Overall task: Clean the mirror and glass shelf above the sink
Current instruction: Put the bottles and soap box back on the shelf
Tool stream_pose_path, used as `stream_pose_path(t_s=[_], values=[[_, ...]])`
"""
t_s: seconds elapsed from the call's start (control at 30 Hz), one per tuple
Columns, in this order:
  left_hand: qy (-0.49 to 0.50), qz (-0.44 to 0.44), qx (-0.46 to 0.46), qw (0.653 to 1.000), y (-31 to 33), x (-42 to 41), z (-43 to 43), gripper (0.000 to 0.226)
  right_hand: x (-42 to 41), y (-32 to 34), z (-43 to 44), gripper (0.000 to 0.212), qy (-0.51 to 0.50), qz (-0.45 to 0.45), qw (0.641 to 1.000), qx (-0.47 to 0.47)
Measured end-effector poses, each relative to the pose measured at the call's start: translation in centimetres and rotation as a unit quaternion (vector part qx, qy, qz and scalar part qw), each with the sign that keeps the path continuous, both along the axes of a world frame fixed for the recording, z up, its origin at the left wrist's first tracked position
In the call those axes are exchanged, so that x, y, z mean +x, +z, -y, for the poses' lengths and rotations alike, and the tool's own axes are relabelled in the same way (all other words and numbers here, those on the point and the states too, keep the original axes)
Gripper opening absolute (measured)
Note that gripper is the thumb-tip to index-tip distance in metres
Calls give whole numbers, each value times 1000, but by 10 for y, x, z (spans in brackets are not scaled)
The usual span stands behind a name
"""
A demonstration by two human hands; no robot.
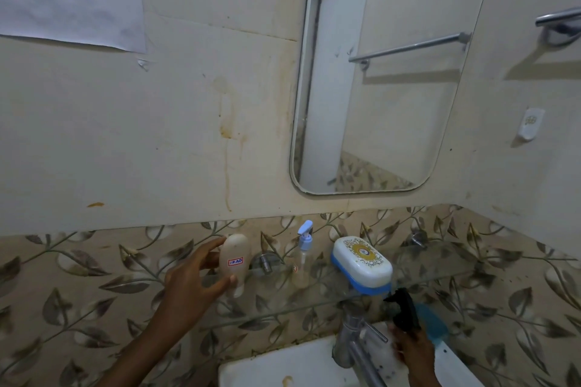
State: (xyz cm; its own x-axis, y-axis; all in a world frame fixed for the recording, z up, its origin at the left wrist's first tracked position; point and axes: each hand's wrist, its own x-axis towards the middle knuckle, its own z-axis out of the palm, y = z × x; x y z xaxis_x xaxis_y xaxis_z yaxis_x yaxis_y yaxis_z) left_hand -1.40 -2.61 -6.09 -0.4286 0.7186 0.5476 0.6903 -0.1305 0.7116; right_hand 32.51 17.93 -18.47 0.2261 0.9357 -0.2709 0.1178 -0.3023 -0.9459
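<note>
While gripped, bottle [235,264] upright on shelf [424,267]

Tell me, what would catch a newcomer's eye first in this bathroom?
Probably the left hand gripping a cream plastic bottle with a red-bordered label at the left end of the clear glass shelf. Next, the white-and-blue soap box on that shelf, and the rounded wall mirror above, beside rusty drip stains.

The right hand [412,352] is cut off by the bottom edge and hides most of the black spray head [404,313]. The blue item [435,325] behind it is partly covered; its type cannot be determined. The sink [276,367] is cropped.
</note>
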Motion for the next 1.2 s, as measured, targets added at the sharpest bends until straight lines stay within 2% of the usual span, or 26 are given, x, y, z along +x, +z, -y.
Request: stream_pose_path(t_s=[0.07, 0.2, 0.3, 0.43, 0.53, 0.67, 0.73, 0.83, 1.0, 1.2], values=[[0, -2, -1, 1000, 0, 0, 0, 64, 14, -3, 7, 19, -31, -4, 1000, -2], [1, -5, 5, 1000, 1, 2, -1, 66, 44, 12, 34, 19, -60, -22, 995, 70], [-5, 5, 10, 1000, 1, 5, -3, 72, 65, 45, 41, 28, -57, -31, 992, 108], [-11, 0, 11, 1000, 1, 5, -6, 77, 84, 101, 40, 25, -77, 10, 981, 176], [-13, 1, 13, 1000, 0, 4, -6, 75, 87, 144, 38, 29, -82, -30, 961, 262], [-15, 19, 15, 1000, -3, 2, -5, 63, 83, 191, 19, 45, -69, -75, 939, 329], [-14, 28, 16, 999, -3, 2, -5, 62, 76, 208, 0, 40, -74, -86, 933, 343], [-21, 46, 16, 999, -2, 3, -3, 60, 68, 221, -36, 39, -75, -41, 934, 348], [-22, 48, 11, 999, 4, 5, -3, 58, 62, 225, -72, 44, -54, 18, 946, 320], [-22, 57, 16, 998, 6, 7, -4, 57, 64, 222, -89, 41, -45, 64, 954, 289]])
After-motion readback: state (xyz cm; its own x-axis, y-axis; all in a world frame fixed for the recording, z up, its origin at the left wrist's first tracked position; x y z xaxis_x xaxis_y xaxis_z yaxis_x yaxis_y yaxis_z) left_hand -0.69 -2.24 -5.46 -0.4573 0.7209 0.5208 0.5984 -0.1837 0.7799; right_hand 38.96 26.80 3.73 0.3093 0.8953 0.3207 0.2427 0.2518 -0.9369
